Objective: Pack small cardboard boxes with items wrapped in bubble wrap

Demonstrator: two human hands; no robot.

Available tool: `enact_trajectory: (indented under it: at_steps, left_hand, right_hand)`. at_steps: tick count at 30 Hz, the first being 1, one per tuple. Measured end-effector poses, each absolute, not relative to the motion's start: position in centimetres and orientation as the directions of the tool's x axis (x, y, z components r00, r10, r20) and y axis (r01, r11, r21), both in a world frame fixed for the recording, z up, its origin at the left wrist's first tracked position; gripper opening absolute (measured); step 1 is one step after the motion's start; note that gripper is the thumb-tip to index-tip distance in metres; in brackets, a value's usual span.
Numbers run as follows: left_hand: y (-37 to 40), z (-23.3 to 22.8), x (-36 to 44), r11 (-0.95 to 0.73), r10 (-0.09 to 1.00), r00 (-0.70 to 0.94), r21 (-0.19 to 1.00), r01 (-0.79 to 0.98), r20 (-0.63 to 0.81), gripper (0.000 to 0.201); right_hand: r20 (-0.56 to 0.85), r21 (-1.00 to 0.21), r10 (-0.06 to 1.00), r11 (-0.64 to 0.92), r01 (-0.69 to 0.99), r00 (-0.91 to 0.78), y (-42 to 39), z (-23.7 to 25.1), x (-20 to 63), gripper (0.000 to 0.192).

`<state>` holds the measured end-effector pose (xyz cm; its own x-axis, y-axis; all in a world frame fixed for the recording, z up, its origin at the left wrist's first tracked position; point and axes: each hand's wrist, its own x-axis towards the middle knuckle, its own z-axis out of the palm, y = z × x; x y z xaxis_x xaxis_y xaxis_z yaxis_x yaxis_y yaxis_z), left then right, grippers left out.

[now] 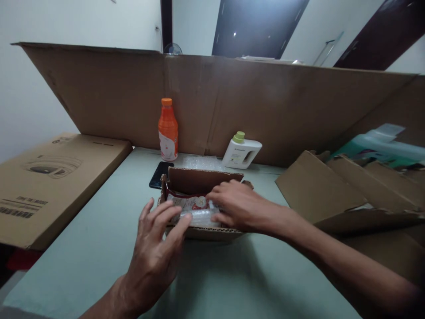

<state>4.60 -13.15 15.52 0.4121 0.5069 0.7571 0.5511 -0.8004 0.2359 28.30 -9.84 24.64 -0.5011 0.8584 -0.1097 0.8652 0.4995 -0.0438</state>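
Note:
A small open cardboard box sits in the middle of the pale green table. Inside it lies a packet wrapped in clear bubble wrap with a red and white printed item beneath. My left hand rests at the box's near left corner, fingers spread and touching the wrap. My right hand lies palm down over the right side of the box, fingers pressing on the wrapped packet.
An orange bottle and a white jug with a green cap stand at the back by a tall cardboard wall. A black phone lies behind the box. Flat cartons lie left and right.

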Motion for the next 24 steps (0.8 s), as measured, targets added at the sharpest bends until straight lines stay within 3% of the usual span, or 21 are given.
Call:
enact_trajectory:
  at_steps: [3,4,7,9,11,16,20,24]
  left_hand:
    - [-14.1,13.7,3.0,-0.703,0.617,0.219,0.404,0.585,0.756,0.066]
    - [-14.4,12.8,2.3,-0.638,0.699,0.154,0.511,0.577,0.698,0.067]
    - [-14.9,9.8,0.9,-0.303,0.944,0.013,0.847,0.437,0.331,0.068]
    - [-14.3,8.3,1.3,-0.098,0.995,0.024,0.950,0.295,0.095,0.074]
    - [-13.4,7.5,2.8,-0.009,0.997,0.075,0.983,0.182,-0.005,0.076]
    - [-12.7,7.3,5.3,0.089,0.993,0.073,0.995,0.049,-0.093,0.076]
    - [-13.7,7.7,0.2,0.146,0.989,-0.049,0.970,0.193,-0.139,0.067]
    - [-13.9,9.7,-3.3,0.130,0.973,-0.221,0.942,0.309,-0.062,0.056]
  right_hand:
    - [0.311,-0.261,0.930,0.283,0.923,-0.197,-14.3,25.6,33.6,0.027]
    - [0.368,-0.347,0.929,0.184,0.920,-0.047,-16.1,25.2,35.2,0.027]
    - [0.325,-0.578,0.911,-0.023,0.815,0.256,-20.5,21.1,37.3,0.025]
    - [0.172,-0.701,0.953,-0.059,0.710,0.249,-21.4,16.8,36.4,0.039]
    - [0.122,-0.786,0.973,-0.027,0.617,0.198,-20.7,12.6,34.8,0.063]
    - [0.184,-0.872,0.954,0.048,0.486,0.237,-18.9,8.2,30.2,0.049]
    - [0.234,-0.860,0.956,0.120,0.496,0.174,-19.8,9.7,26.3,0.054]
    - [0.246,-0.840,0.969,0.206,0.503,0.015,-18.7,11.7,24.5,0.060]
